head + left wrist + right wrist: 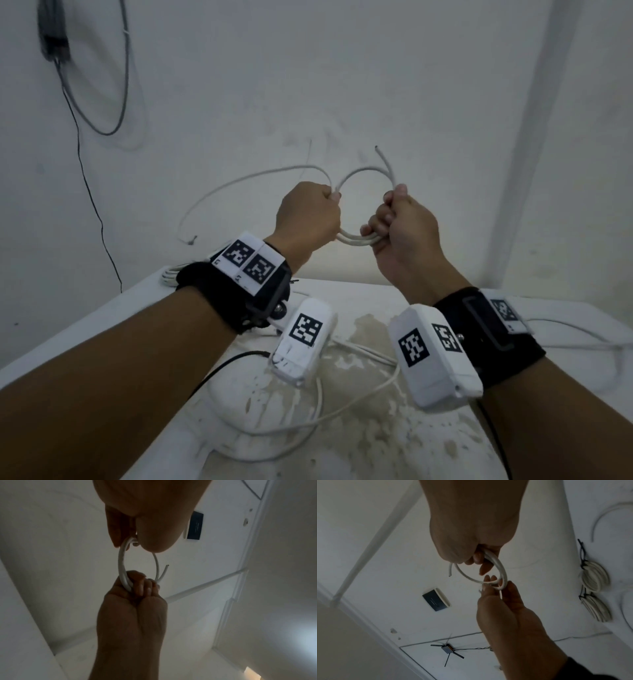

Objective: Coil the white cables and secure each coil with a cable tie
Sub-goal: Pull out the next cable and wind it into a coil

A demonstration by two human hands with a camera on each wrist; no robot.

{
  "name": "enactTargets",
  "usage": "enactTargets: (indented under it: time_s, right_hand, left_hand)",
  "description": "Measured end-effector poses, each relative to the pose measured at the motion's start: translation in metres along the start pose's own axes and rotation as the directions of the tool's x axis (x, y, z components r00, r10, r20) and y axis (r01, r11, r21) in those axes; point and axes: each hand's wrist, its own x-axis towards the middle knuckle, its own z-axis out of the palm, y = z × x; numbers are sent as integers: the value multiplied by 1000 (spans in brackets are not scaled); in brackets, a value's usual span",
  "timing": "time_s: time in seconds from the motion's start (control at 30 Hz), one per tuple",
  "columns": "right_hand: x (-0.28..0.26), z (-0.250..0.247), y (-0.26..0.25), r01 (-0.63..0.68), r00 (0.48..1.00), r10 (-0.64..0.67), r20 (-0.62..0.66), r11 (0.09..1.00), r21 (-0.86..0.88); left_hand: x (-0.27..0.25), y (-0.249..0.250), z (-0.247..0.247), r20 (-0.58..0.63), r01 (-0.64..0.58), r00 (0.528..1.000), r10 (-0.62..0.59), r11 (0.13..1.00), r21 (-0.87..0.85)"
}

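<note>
I hold a small white cable coil [358, 240] in the air above the table, between both hands. My left hand [308, 217] grips its left side in a fist. My right hand [399, 222] grips its right side, and a short cut end [382, 156] sticks up past the thumb. A long loose tail [239, 180] arcs left from the left hand and hangs down. In the left wrist view the coil [120, 562] spans from my left hand [137, 531] to my right hand [137, 586]. The right wrist view shows the same coil [504, 573]. No cable tie shows on it.
The white table [342, 291] below is stained and carries loose white cables [363, 394]. Two tied coils [594, 579] with black ties lie on it. A black wire [92, 205] hangs on the wall at the left. Bare wall stands behind the hands.
</note>
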Motion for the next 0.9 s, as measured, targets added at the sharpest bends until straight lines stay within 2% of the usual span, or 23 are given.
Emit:
enactTargets:
  time_s: [0.07, 0.1, 0.13, 0.2, 0.27, 0.4, 0.57, 0.63, 0.7, 0.73, 0.83, 0.9]
  right_hand:
    - [-3, 2, 6, -55, 998, 53, 34, 997, 56]
    - [-4, 3, 9, -76, 996, 72, 46, 995, 72]
    - [-5, 4, 12, -92, 995, 88, 55, 993, 80]
    - [-7, 6, 18, -110, 992, 105, 69, 991, 74]
    - [-10, 9, 25, -124, 989, 119, 87, 991, 58]
    - [-14, 12, 34, -157, 977, 153, 147, 987, 20]
    - [-15, 5, 45, -194, 964, 199, 175, 980, -45]
    - [-15, 4, 49, -216, 959, 220, 176, 975, -44]
    - [-16, 4, 50, -231, 955, 235, 180, 972, -43]
    - [-16, 3, 50, -238, 953, 241, 181, 970, -40]
    - [-14, -2, 49, -256, 947, 259, 188, 966, -41]
    - [-13, -3, 50, -264, 944, 270, 188, 963, -58]
  left_hand:
    - [1, -8, -9, 12, -78, 997, 77, 984, 159]
    - [2, -11, -12, 15, -89, 996, 87, 980, 176]
    - [3, -15, -14, 22, -87, 996, 85, 986, 143]
    - [5, -19, -15, 32, -37, 999, 38, 999, -34]
    - [4, -22, -14, -9, 7, 1000, -8, 990, -139]
    - [7, -34, -13, -121, 12, 992, -29, 990, -141]
    - [15, -48, -16, -84, 56, 994, -75, 975, -216]
    - [17, -50, -17, -69, 42, 996, -56, 983, -181]
    - [18, -52, -21, 0, -4, 1000, 4, 995, -97]
    - [18, -52, -24, 77, -31, 996, 37, 997, -75]
    - [20, -52, -36, 303, -75, 948, 98, 994, -85]
    - [22, -51, -41, 368, -105, 923, 113, 994, -41]
